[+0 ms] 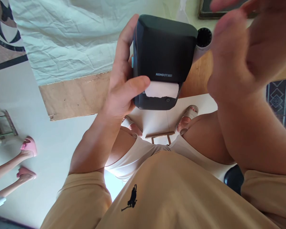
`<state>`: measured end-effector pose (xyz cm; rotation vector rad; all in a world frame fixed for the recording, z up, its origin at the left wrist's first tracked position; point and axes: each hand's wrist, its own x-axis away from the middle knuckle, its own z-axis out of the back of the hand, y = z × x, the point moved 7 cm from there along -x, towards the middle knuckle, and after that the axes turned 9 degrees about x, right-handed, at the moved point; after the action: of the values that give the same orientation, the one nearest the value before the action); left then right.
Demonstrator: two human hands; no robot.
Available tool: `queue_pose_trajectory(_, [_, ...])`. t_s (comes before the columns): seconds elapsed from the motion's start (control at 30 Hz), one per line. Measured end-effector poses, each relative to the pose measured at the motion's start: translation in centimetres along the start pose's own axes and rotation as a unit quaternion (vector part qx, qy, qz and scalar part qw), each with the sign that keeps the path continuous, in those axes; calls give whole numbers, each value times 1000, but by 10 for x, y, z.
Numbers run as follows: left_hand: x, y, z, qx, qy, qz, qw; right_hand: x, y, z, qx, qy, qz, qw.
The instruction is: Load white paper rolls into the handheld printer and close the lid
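My left hand (124, 82) is wrapped round the left side of a black label printer (165, 47) marked NIIMBOT, with the thumb on its front. A white paper strip (162, 89) with a ragged edge sticks out of the slot, its left end by my thumb tip. Below the strip, a power button shows on the printer. To the right, apart from the printer, my right hand (248, 47) is raised close to the camera. Its thumb and a finger are spread with nothing visible between them; the other fingers are blurred or cut off.
Beneath the printer is a wooden table (76, 95) partly covered by a pale, wrinkled cloth (71, 38). A white cylinder with a dark ribbed end (204, 37) stands beside the printer. A dark-framed object (202, 12) lies behind. Another person's feet in pink slippers (28, 146) are at left.
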<state>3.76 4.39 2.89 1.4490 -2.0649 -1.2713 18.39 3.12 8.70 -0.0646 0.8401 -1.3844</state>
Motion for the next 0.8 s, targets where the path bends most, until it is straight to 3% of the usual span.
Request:
queue_pose_trajectory(0.07, [0,0,-4,24,1,-4,1000,8,-17,-5,88,-10,77,993])
queue_pose_trajectory(0.1, [1,1,-3,37,29,-8,999,11,-22,-8,128,-24,102,986])
queue_pose_trajectory(0.13, [2,-1,2,45,82,0,996,12,-23,-11,157,-39,113,980])
queue_pose_trajectory(0.2, [5,-1,2,34,106,4,994,12,-21,-14,173,-56,107,978])
queue_pose_trajectory(0.47, [3,-6,9,26,29,56,998,10,-21,-22,166,-127,76,975])
queue_pose_trajectory(0.8, [2,-4,-3,101,35,17,994,16,-22,-15,178,-107,77,975])
